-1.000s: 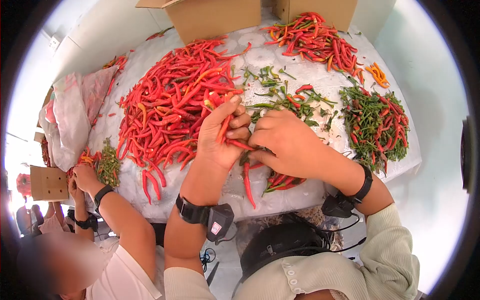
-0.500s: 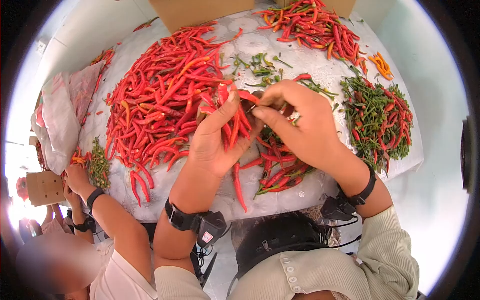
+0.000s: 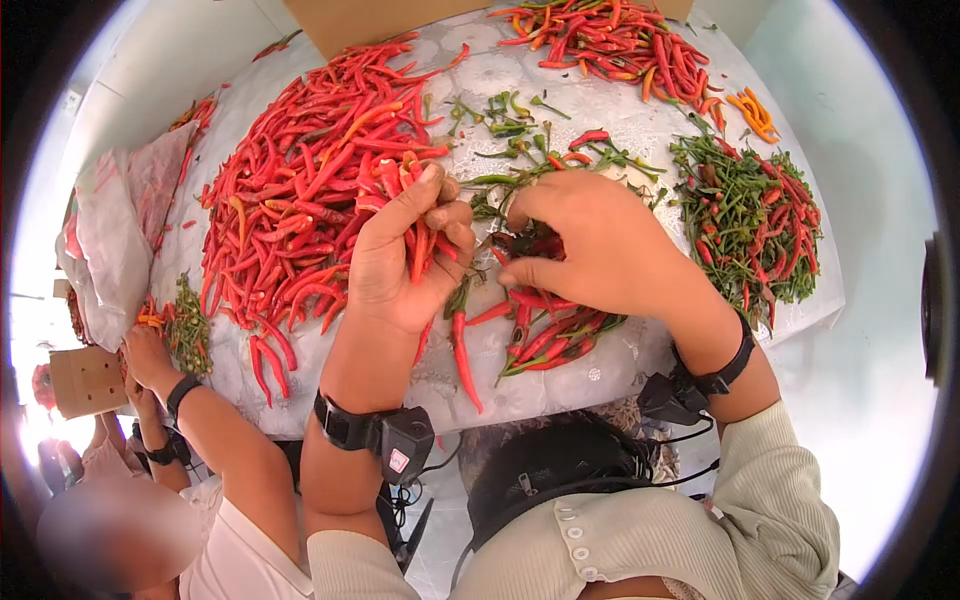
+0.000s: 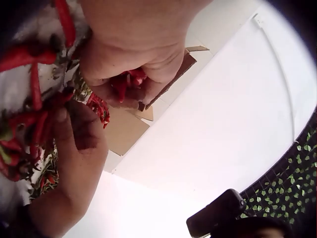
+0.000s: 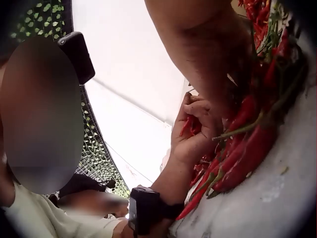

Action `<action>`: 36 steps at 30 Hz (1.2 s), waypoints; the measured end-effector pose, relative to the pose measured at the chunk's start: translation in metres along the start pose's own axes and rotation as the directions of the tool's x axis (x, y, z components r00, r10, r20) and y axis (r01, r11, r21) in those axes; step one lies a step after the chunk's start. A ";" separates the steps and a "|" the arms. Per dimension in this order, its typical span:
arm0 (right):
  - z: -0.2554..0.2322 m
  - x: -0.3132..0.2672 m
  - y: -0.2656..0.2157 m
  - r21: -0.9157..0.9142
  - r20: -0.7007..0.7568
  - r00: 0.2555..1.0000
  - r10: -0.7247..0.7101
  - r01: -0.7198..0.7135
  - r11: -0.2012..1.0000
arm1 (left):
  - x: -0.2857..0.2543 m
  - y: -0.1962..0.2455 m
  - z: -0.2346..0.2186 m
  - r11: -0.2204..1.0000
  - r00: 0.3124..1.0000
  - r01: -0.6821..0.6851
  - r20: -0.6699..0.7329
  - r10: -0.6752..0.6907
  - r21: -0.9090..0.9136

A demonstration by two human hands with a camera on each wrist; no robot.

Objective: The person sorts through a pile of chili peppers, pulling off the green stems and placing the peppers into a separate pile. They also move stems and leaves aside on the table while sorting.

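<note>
In the head view my left hand (image 3: 400, 265) grips a bunch of red chili peppers (image 3: 418, 248), fingers curled round them and pale cut ends showing above the thumb. They also show inside the left palm in the right wrist view. My right hand (image 3: 610, 245) reaches over a small pile of stemmed red chilies (image 3: 560, 345), thumb and fingers curled round a dark red chili (image 3: 538, 243). The left wrist view shows its thumb against that chili (image 4: 58, 99). A single red chili (image 3: 463, 360) lies between the wrists on the white-covered table (image 3: 540, 400).
A large heap of red chilies (image 3: 290, 190) lies left, another heap (image 3: 620, 45) at the back. Loose green stems (image 3: 515, 120) are scattered mid-table; a stem pile (image 3: 745, 220) sits right. A cardboard box (image 3: 370, 20) stands behind. Another person's arm (image 3: 230, 415) works at left.
My hands were together at a chili; they have drawn apart. The left hand moved left with its bunch, while the right hand went to the small pile. The head view shifted slightly.
</note>
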State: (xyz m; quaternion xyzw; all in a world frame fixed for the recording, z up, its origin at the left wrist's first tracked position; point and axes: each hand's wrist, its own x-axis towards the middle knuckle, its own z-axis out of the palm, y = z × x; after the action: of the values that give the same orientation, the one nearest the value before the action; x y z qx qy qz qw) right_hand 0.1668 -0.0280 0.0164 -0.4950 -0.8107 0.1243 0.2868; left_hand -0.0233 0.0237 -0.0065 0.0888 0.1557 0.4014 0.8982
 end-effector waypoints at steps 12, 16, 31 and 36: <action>-0.019 0.003 0.010 -0.083 -0.125 0.975 0.182 -0.193 0.978 | -0.004 0.002 0.007 0.992 1.000 -0.014 0.002 0.014 0.127; -0.010 0.004 0.015 -0.232 -0.301 0.953 0.038 -0.112 0.966 | -0.004 0.002 0.008 0.989 1.000 -0.022 -0.002 0.022 0.144; 0.000 0.013 0.014 0.159 -0.275 0.958 0.084 -0.041 0.986 | -0.002 0.002 0.002 0.992 0.997 -0.050 0.069 0.042 0.114; -0.004 0.015 0.007 0.795 -0.140 0.912 0.386 -0.129 0.592 | -0.002 -0.003 0.007 0.927 0.991 -0.054 -0.093 0.095 0.371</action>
State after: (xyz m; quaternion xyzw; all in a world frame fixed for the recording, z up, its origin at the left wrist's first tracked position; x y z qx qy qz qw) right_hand 0.1693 -0.0122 0.0211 -0.4501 -0.5445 0.4232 0.5673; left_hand -0.0199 0.0196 0.0001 0.2389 0.2736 0.4032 0.8399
